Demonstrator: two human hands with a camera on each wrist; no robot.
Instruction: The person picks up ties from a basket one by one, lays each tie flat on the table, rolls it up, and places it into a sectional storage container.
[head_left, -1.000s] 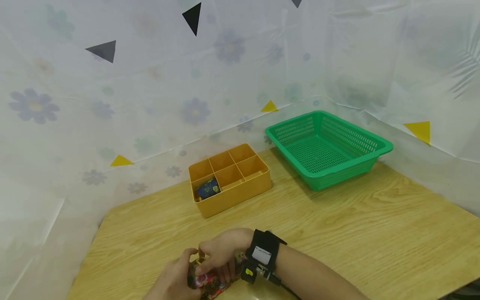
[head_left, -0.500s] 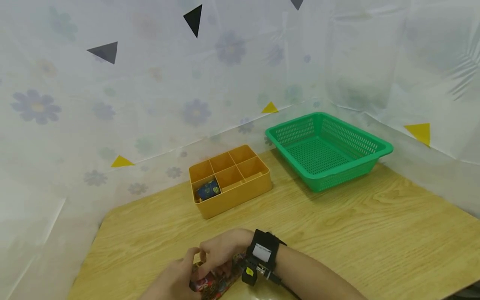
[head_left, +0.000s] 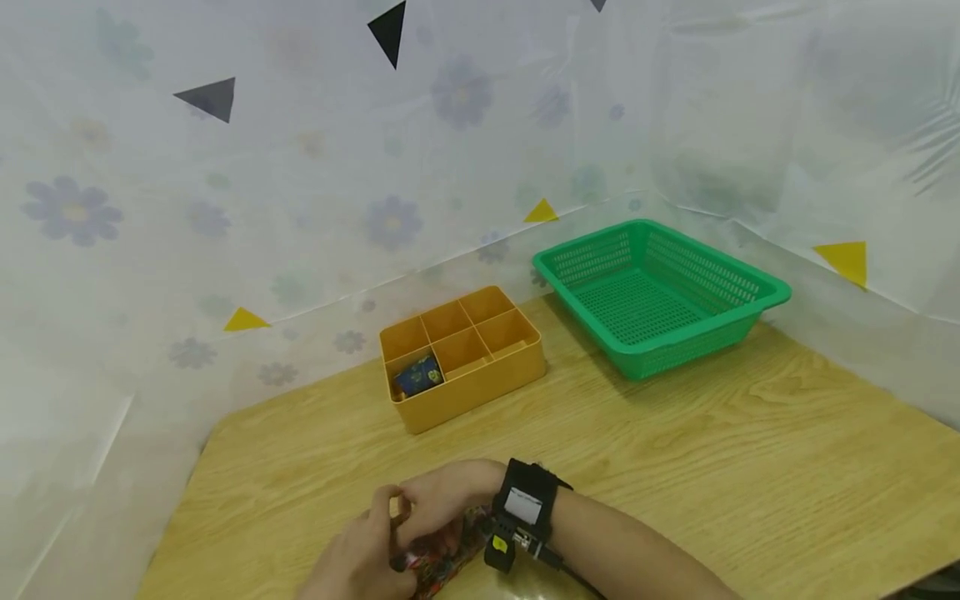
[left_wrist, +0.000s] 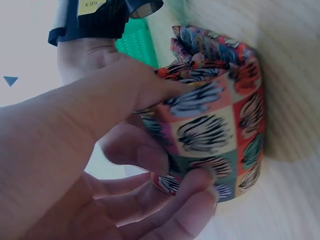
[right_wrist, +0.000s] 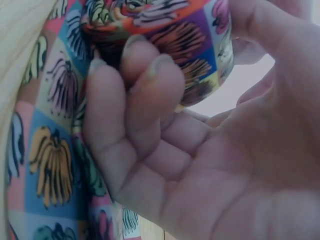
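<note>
A colourful patterned cloth [head_left: 442, 554] printed with bananas lies partly rolled at the near edge of the wooden table [head_left: 675, 467]. My left hand [head_left: 367, 558] grips the rolled end [left_wrist: 220, 130], fingers curled under it and thumb on top. Beside it my right hand [head_left: 435, 508], with a black wrist band, curls its fingers over the same roll [right_wrist: 165, 40], while flat cloth [right_wrist: 50, 155] lies under them. Both hands meet over the roll, and much of the cloth is hidden beneath them in the head view.
An orange divided box [head_left: 463, 358] stands mid-table with a blue patterned roll [head_left: 417, 377] in its front left compartment. A green mesh basket [head_left: 660, 292] sits at the back right. Flowered plastic sheeting walls the table in.
The hands have shifted slightly on the cloth; the left hand has moved up and closer to the right hand's fingers. The box and the basket have not moved.
</note>
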